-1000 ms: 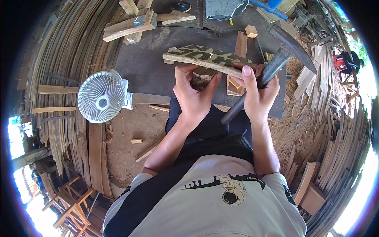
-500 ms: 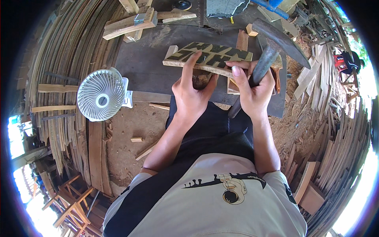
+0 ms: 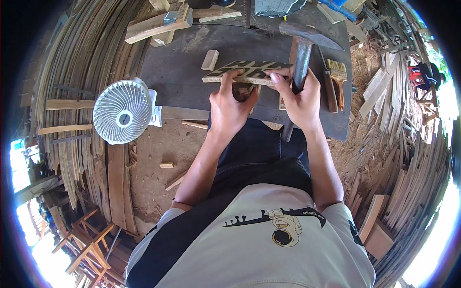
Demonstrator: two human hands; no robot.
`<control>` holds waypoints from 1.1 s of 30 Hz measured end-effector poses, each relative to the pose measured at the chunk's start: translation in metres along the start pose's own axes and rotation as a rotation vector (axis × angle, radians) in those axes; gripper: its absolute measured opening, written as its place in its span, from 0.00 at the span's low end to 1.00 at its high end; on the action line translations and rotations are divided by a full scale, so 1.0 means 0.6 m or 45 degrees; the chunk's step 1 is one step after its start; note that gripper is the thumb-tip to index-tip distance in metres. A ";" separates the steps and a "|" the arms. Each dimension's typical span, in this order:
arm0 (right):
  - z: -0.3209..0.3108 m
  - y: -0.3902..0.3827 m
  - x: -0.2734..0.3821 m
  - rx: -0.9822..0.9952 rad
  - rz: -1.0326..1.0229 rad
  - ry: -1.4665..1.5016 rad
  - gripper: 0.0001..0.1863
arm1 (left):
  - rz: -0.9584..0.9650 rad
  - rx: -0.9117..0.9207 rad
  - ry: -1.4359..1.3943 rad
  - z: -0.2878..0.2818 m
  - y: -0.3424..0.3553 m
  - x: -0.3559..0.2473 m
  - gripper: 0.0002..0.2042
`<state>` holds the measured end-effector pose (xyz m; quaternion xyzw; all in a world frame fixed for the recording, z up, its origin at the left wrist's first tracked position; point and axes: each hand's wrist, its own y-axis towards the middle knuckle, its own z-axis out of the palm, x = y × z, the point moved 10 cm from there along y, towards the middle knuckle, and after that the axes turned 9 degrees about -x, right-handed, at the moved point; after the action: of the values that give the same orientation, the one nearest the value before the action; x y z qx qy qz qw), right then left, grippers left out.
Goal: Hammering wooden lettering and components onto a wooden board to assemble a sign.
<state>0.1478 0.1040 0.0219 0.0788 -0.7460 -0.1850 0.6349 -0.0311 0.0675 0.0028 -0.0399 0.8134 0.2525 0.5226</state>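
A wooden board (image 3: 257,66) with dark raised lettering on its upper face is held over the worktable, tipped so its pale edge faces me. My left hand (image 3: 229,106) grips its left part, fingers at the near edge and thumb underneath. My right hand (image 3: 305,98) pinches the board's right end with thumb and fingertips. That same hand also holds a hammer (image 3: 301,60), its head up and its shaft passing down through the palm. A small wooden block (image 3: 210,60) lies on the table just left of the board. What is under the board is partly hidden.
The dark worktable (image 3: 177,91) carries a paintbrush (image 3: 337,74) and a long wooden-handled tool (image 3: 329,89) at the right, plus joined wood pieces (image 3: 161,24) at the far left. A white fan (image 3: 124,114) stands left. Stacked planks (image 3: 81,72) line the side.
The board has tilted, so its lettered face shows less, and it has moved clear of the small block. My right hand and the hammer have shifted left, the hammer now more upright.
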 end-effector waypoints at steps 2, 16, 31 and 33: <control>0.004 -0.002 -0.017 0.028 0.009 -0.043 0.11 | -0.080 0.043 -0.017 0.004 -0.002 0.012 0.22; 0.017 -0.012 -0.061 0.078 0.265 0.226 0.14 | 0.104 0.108 0.068 0.017 0.000 0.022 0.20; 0.009 -0.010 -0.058 0.000 0.688 0.551 0.16 | -0.232 0.052 -0.393 -0.098 0.022 0.027 0.24; 0.003 -0.012 -0.060 -0.045 0.776 0.643 0.17 | -0.331 -0.150 -0.371 -0.133 0.034 0.077 0.20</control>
<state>0.1516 0.1103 -0.0145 -0.1141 -0.5523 0.0242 0.8254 -0.1246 0.0586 -0.0038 -0.1383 0.7008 0.2332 0.6598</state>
